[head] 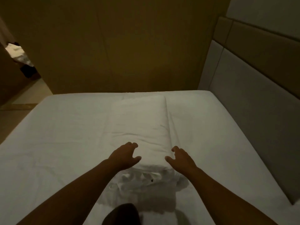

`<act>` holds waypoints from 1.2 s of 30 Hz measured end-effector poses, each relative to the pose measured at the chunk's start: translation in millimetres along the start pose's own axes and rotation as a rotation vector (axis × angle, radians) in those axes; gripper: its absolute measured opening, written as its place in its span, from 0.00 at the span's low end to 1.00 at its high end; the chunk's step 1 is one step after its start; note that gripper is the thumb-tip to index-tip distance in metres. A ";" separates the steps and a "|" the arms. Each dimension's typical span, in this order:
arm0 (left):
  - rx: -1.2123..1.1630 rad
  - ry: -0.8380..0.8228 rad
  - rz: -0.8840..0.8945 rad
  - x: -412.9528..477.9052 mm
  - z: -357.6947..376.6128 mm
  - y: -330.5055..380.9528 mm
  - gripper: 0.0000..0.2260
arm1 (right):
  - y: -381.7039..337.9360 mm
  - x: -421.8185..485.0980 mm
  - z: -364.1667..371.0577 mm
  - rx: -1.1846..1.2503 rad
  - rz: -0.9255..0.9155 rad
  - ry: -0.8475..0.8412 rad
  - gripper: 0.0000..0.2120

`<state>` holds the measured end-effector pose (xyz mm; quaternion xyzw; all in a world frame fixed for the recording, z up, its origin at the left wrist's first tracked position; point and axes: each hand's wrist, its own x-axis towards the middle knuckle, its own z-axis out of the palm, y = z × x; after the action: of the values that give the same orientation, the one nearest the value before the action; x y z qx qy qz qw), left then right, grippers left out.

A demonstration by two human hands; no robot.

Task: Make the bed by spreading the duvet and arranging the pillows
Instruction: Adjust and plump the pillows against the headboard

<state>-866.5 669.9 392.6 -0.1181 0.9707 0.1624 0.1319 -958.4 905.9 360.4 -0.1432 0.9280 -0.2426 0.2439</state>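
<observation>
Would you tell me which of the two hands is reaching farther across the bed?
The left hand: its fingertips lie farther up the folded duvet than those of the right hand.

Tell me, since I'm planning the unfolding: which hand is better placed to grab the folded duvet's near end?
Neither clearly. The left hand and right hand hover open at either side of the folded duvet's near end; probably use both together.
</observation>
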 end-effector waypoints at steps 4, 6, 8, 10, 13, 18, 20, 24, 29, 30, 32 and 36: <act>0.064 -0.039 0.096 37.0 -3.5 15.0 0.30 | 6.5 0.5 8.4 0.114 0.074 -0.012 0.32; 0.104 -0.084 0.202 85.7 4.1 18.2 0.30 | 11.9 15.6 19.2 0.206 0.154 0.022 0.34; 0.145 -0.137 0.315 130.5 9.4 25.9 0.29 | 17.9 28.8 33.1 0.292 0.252 0.034 0.38; 0.226 -0.162 0.461 171.5 19.2 32.7 0.29 | 20.5 44.2 46.1 0.355 0.363 0.030 0.43; 0.417 -0.172 0.724 223.0 35.0 44.0 0.29 | 19.1 63.9 73.7 0.467 0.483 0.002 0.47; 0.655 -0.250 1.070 278.9 71.4 51.1 0.30 | 11.5 86.3 103.1 0.635 0.631 -0.022 0.44; 0.624 -0.174 1.126 285.4 85.1 50.9 0.27 | 13.3 91.5 105.6 0.620 0.656 0.036 0.40; 0.537 -0.120 1.150 292.5 86.7 53.9 0.25 | 7.9 96.9 96.4 0.585 0.612 0.090 0.35; 0.438 -0.045 1.156 312.7 52.5 92.6 0.24 | 10.9 90.4 52.0 0.614 0.514 0.296 0.31; 0.419 -0.026 1.161 315.3 47.5 103.8 0.24 | 15.5 89.3 41.2 0.610 0.513 0.321 0.30; 0.396 -0.004 1.168 319.6 41.7 129.2 0.23 | 30.9 87.0 21.9 0.577 0.500 0.371 0.22; 0.386 -0.011 1.152 326.3 61.5 177.0 0.21 | 72.5 89.7 -9.0 0.565 0.527 0.358 0.12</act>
<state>-1207.1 793.1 290.7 0.4534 0.8896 0.0292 0.0468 -1049.1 935.9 295.3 0.2157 0.8576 -0.4378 0.1620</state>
